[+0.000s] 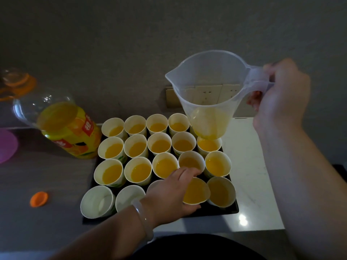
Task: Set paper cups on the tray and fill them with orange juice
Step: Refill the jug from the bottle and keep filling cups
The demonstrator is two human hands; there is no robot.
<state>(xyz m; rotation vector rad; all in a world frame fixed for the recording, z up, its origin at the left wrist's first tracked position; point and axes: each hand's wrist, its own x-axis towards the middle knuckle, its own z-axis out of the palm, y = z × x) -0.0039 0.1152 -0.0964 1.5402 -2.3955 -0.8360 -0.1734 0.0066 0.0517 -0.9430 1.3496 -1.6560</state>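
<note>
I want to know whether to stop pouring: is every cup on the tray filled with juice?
No, the front-left cup and the cup beside it are white inside, with no juice.

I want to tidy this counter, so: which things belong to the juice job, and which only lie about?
Job: paper cups, black tray, clear jug in the right hand, juice bottle, the filled cup that the left hand holds.
Lying about: orange cap, purple object at the left edge, wall sockets.
</note>
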